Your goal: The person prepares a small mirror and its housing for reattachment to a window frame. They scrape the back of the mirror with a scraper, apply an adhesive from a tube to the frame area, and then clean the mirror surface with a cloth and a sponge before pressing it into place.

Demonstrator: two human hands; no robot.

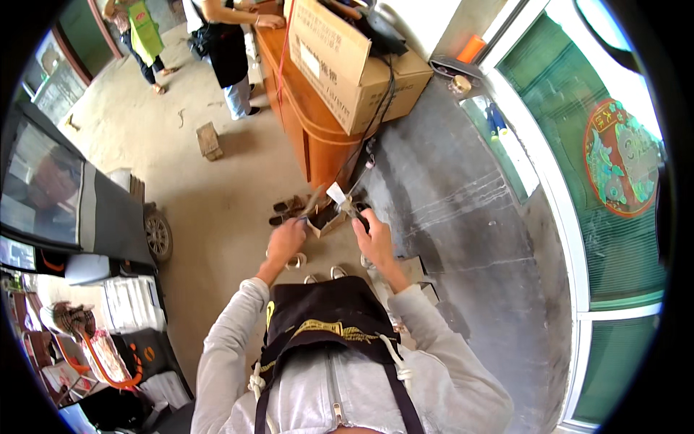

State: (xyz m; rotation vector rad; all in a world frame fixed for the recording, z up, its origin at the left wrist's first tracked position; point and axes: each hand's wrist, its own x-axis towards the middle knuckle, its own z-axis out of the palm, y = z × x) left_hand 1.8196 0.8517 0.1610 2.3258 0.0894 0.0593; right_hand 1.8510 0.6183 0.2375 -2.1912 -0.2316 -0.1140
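Observation:
Both of my hands are held out in front of my black apron (pixel 325 307), near the low end of a wooden cabinet. My right hand (pixel 374 242) is closed around the dark handle of a plier-like tool (pixel 348 207) with a metal head. A small white piece (pixel 336 193), perhaps a tag, shows right by that head. My left hand (pixel 287 240) is closed on a slim brownish strip (pixel 314 200) that slants up toward the tool; its kind is unclear. Whether strip and tool touch, I cannot tell.
An orange-brown cabinet (pixel 295 123) bears a large cardboard box (pixel 347 79) with dark cords hanging down. Shoes (pixel 287 206) and a small open box (pixel 329 223) lie below. A brick (pixel 209 141), a wheeled vehicle (pixel 119 217), two people and a green glass door (pixel 564 108) surround me.

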